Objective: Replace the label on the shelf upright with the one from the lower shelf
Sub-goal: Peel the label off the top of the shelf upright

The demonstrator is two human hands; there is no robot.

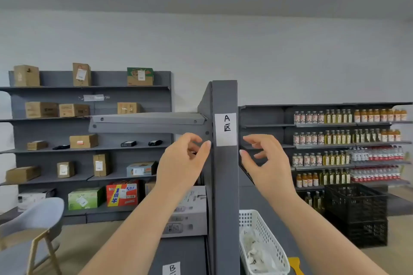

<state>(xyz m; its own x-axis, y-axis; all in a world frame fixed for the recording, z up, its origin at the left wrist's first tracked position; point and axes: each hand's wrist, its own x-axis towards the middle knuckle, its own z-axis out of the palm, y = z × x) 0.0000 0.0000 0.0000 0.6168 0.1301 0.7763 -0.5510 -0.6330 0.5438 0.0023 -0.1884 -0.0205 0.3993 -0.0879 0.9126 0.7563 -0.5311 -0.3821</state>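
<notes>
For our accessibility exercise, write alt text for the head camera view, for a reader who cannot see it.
Two bare hands, left hand and right hand, reach up on either side of a grey shelf upright bearing a white label marked A. Both are open and empty. A label marked B lies on the lower shelf beside a white basket.

white "a" label (225,129) stuck on grey upright (225,185); "b" label (171,268) lies below
</notes>
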